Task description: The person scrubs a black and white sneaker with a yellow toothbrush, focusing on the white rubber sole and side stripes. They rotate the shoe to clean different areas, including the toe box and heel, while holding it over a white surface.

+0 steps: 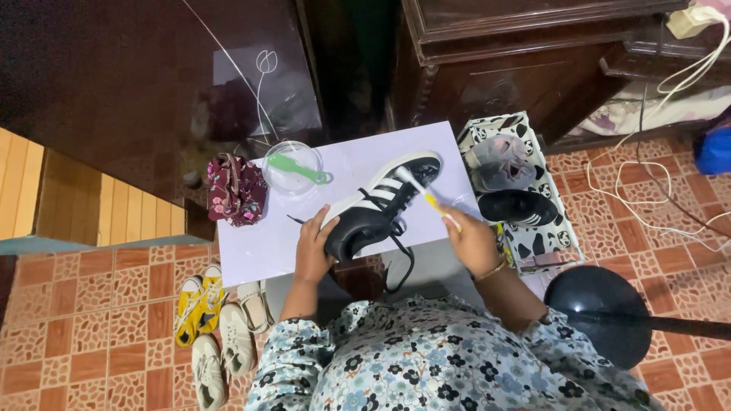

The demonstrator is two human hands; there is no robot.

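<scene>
Both arms reach forward, elbows bent, forearms bare below floral sleeves. Left hand (314,247) curled in a wrap grip, thumb on top, wrist straight. Right hand (470,237) closed in a pinch grip, bangle at wrist, wrist slightly cocked inward.

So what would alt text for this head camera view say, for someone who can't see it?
Seen from above, a person's left hand steadies a black sneaker with white stripes on a pale table, while the right hand scrubs its toe with a yellow toothbrush. More shoes lie on the tiled floor.
</scene>
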